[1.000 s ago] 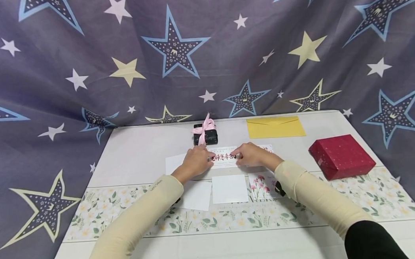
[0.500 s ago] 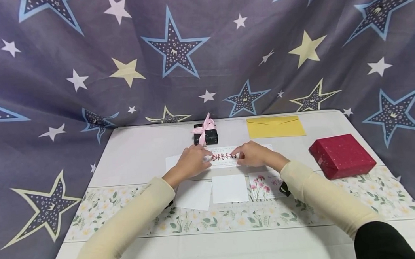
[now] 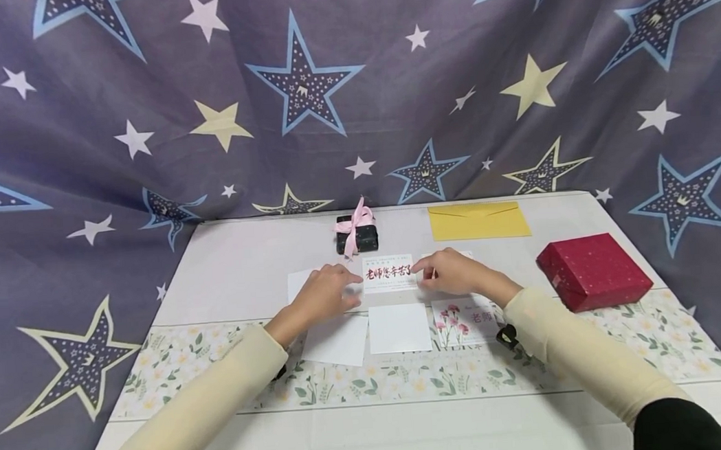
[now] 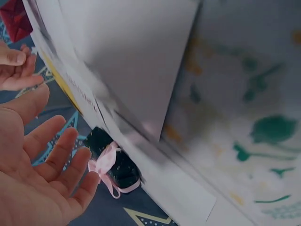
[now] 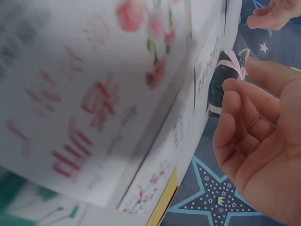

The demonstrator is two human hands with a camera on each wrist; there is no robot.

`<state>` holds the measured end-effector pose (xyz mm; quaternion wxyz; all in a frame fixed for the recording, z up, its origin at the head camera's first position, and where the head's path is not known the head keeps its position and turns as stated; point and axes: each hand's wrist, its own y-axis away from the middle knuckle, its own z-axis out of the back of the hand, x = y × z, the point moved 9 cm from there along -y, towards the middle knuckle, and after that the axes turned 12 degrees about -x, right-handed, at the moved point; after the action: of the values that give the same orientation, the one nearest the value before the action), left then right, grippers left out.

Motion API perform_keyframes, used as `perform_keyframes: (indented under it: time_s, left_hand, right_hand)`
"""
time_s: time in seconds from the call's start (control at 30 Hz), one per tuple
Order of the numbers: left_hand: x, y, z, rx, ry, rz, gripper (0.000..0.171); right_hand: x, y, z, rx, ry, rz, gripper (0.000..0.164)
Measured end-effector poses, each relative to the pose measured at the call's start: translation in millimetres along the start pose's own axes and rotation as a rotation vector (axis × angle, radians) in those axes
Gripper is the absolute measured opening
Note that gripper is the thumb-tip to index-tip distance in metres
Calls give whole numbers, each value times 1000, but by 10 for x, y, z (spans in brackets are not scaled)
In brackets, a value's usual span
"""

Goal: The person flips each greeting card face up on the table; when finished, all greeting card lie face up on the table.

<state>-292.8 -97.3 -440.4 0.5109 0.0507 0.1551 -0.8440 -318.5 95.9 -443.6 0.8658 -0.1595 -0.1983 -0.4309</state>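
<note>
A white card with red brush lettering lies flat at the middle of the table, in the back row of cards. At its left edge is my left hand, its fingers relaxed around nothing; the left wrist view shows its bare palm. My right hand is at the card's right edge, index fingertip close to the lettering. In the right wrist view its fingers bend loosely with nothing between them. Each hand partly covers a neighbouring card: a blank white card on the left, a printed one on the right.
In the front row lie a blank white card, a square white card and a flower-printed card. Behind stand a black box with pink ribbon and a yellow envelope. A red box sits at right.
Both hands have drawn apart from the lettered card, left hand leftward and right hand rightward, so more of the card shows. The card itself stays in about the same place.
</note>
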Motion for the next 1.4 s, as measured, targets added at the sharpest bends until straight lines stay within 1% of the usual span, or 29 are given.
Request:
perform_keyframes:
  time_s: [0.1,0.23,0.37,0.43,0.53,0.67,0.83,0.97,1.17,1.2,1.27,1.4]
  left_hand:
    - [-40,98,-50,26,5,-8,45]
    - [-172,231,-66,57,34,-22,48]
    - [-312,344,-66,75,72,-36,48]
    - [-368,389,-86,82,79,-53,46]
    - [-443,432,-131,88,70,-94,43]
    - [-502,448,-189,90,40,-135,41]
    - [-523,451,-267,116,0,-144,41]
    - [-540,447,-300,131,-24,-147,42]
    - [-538,443,-327,129,-50,-141,43]
    - [-540,442,-329,127,-50,-141,43]
    - [-548,440,-329,125,-49,-140,43]
    - [-561,438,-339,123,-58,-145,42]
  right_hand:
    - [6,82,-80,23,-28,-1,34]
    - [39,188,-195,59,-30,11,34]
    - [72,248,-244,72,-12,16,34]
    - [84,265,-256,76,-4,12,35]
    - [92,288,-263,72,22,13,35]
    - [82,302,-261,50,60,18,33]
    - [105,318,-262,39,88,46,31]
    - [129,337,-261,37,112,62,30]
    - [155,345,-257,37,111,77,10]
    - [157,345,-258,36,108,81,9]
    - [152,346,-258,31,102,74,13]
    - [98,344,-263,20,84,15,24]
